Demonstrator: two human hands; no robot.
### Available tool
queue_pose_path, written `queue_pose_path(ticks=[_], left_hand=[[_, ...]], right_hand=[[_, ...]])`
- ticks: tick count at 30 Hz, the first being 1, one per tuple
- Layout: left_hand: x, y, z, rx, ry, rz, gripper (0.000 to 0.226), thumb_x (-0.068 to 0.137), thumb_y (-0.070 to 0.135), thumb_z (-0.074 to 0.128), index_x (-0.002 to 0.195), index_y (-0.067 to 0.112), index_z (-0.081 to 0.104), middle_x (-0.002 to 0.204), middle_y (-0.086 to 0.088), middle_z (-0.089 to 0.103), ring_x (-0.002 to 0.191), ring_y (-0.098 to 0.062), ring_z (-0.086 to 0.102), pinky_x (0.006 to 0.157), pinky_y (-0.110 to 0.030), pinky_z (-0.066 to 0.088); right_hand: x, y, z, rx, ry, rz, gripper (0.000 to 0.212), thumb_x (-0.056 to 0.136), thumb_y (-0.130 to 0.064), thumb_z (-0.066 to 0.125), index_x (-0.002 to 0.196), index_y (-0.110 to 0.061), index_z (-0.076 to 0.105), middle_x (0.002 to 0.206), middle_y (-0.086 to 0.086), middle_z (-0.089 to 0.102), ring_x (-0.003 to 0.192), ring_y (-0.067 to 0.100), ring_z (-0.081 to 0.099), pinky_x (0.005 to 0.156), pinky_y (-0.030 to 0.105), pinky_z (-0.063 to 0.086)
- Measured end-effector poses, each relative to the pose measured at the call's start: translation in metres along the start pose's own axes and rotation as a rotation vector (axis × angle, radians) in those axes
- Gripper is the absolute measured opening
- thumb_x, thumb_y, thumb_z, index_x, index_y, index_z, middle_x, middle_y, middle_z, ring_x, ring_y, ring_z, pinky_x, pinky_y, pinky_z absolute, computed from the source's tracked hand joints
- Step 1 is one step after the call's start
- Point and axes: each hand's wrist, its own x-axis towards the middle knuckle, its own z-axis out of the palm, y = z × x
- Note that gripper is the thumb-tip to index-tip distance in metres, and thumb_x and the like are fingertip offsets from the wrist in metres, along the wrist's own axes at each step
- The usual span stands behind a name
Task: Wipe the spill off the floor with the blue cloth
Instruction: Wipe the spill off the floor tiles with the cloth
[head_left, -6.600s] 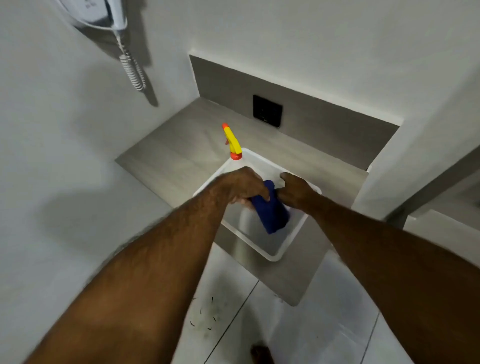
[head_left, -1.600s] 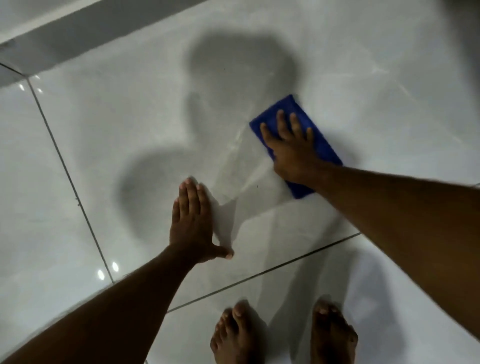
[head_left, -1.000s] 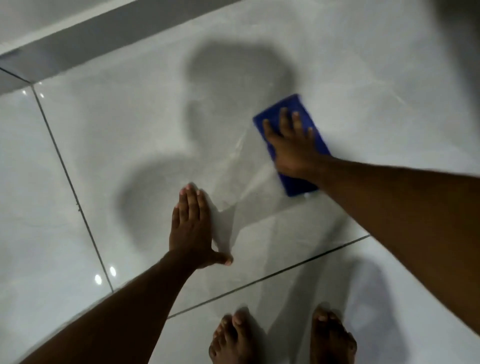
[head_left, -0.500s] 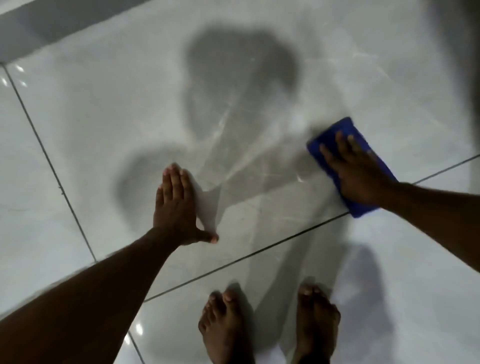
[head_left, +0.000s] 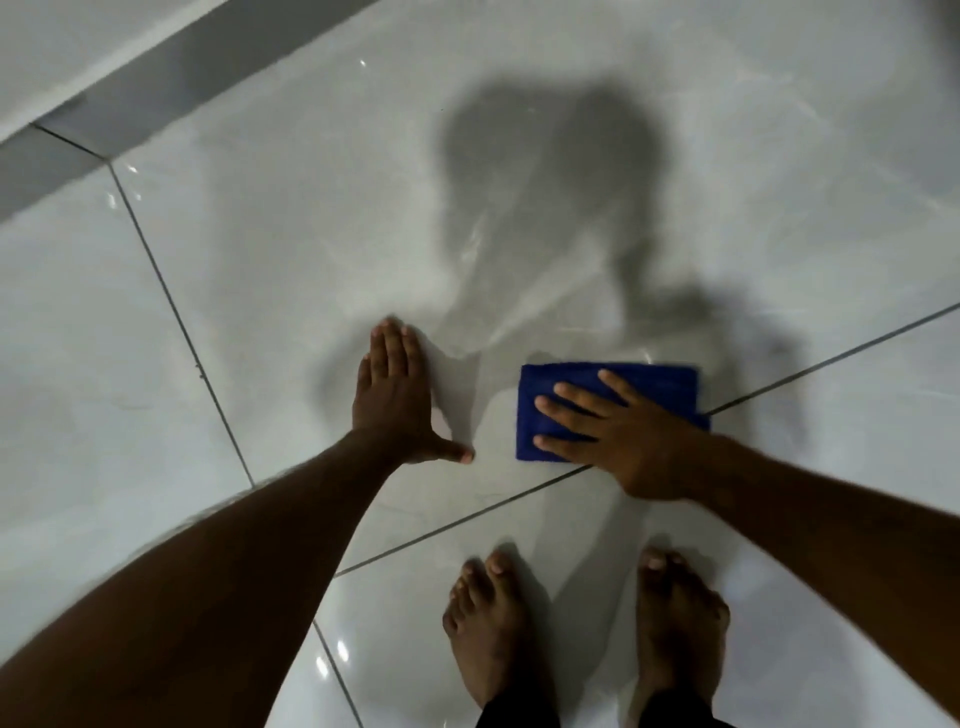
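Note:
The blue cloth (head_left: 660, 382) lies folded flat on the glossy grey tiled floor (head_left: 291, 249), just above a grout line. My right hand (head_left: 618, 431) presses down on the cloth with its fingers spread and pointing left. My left hand (head_left: 395, 395) rests flat on the tile a short way left of the cloth, fingers together, thumb out, holding nothing. Faint wet streaks (head_left: 498, 291) shine on the tile beyond both hands. I cannot make out a distinct puddle.
My two bare feet (head_left: 488, 618) stand on the nearer tile, below the hands. A grey skirting and white wall (head_left: 171, 67) run along the upper left. My own shadow darkens the floor ahead.
My right hand has slid the cloth back towards me and to the left, turning it level. Earlier it wiped further out on the tile. My left hand has stayed planted.

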Motion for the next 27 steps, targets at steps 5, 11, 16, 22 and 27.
queue_pose_path(ticks=[5, 11, 16, 22, 27], left_hand=[[0.003, 0.04, -0.01, 0.007, 0.042, 0.075, 0.163, 0.042, 0.08, 0.075, 0.148, -0.001, -0.019, 0.159, -0.024, -0.021, 0.146, -0.038, -0.023, 0.119, -0.047, -0.006], [-0.017, 0.136, -0.003, -0.549, 0.154, -0.346, 0.07, 0.079, 0.059, 0.065, 0.12, 0.004, 0.05, 0.12, -0.017, 0.059, 0.11, -0.035, 0.054, 0.089, -0.045, 0.049], [-0.014, 0.156, -0.005, -1.054, -0.104, -0.516, 0.029, 0.074, 0.008, 0.065, 0.102, 0.003, 0.061, 0.097, -0.015, 0.068, 0.086, -0.031, 0.067, 0.075, -0.04, 0.06], [-0.075, 0.139, -0.112, -1.184, -0.054, -0.326, 0.014, 0.074, 0.001, 0.06, 0.087, -0.004, 0.063, 0.08, -0.017, 0.067, 0.074, -0.03, 0.063, 0.072, -0.043, 0.059], [-0.208, 0.125, -0.295, -1.253, -0.008, -0.177, 0.017, 0.075, 0.002, 0.069, 0.092, 0.005, 0.068, 0.089, -0.014, 0.072, 0.08, -0.027, 0.066, 0.075, -0.043, 0.057]], right_hand=[[0.006, 0.02, -0.029, -0.089, -0.071, 0.014, 0.089, 0.087, -0.01, 0.048, 0.144, -0.047, -0.009, 0.151, -0.005, -0.037, 0.139, 0.025, -0.033, 0.11, 0.065, -0.013], [-0.02, -0.02, -0.019, 0.578, 0.512, 1.028, 0.079, 0.078, -0.025, 0.071, 0.145, -0.013, 0.031, 0.155, 0.021, 0.028, 0.139, 0.041, 0.028, 0.108, 0.058, 0.034], [-0.015, -0.01, -0.03, 1.188, 0.577, 1.333, 0.079, 0.072, -0.01, 0.077, 0.139, -0.001, 0.034, 0.137, 0.021, 0.049, 0.118, 0.035, 0.053, 0.09, 0.04, 0.051], [-0.074, -0.017, -0.132, 1.777, 0.603, 1.289, 0.035, 0.066, 0.006, 0.066, 0.099, -0.006, 0.065, 0.085, 0.007, 0.07, 0.076, 0.023, 0.066, 0.059, 0.029, 0.053], [-0.208, -0.077, -0.315, 1.788, 0.741, 1.037, 0.027, 0.065, 0.004, 0.069, 0.084, -0.016, 0.067, 0.082, 0.007, 0.071, 0.072, 0.022, 0.065, 0.064, 0.031, 0.054]])
